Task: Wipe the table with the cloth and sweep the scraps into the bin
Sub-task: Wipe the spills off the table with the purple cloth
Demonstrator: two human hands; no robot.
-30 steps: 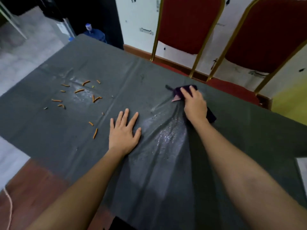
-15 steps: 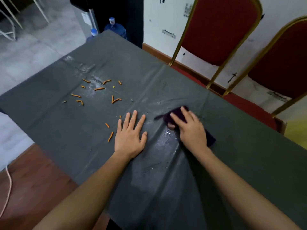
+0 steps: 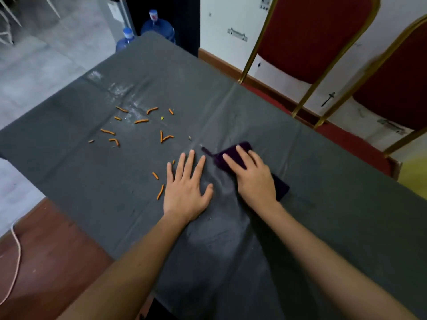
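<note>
Cloth (image 3: 233, 155) half hidden under right hand (image 3: 255, 181)

two red chairs (image 3: 309, 35), two water jugs (image 3: 158, 27), a cord (image 3: 16, 245).

Banquet hall; red gilt chairs (image 3: 309, 35).

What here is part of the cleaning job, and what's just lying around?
In the job: purple cloth under the right hand, orange scraps, grey table, left hand flat on it.

Lying about: red chairs, water bottles, white cord.
</note>
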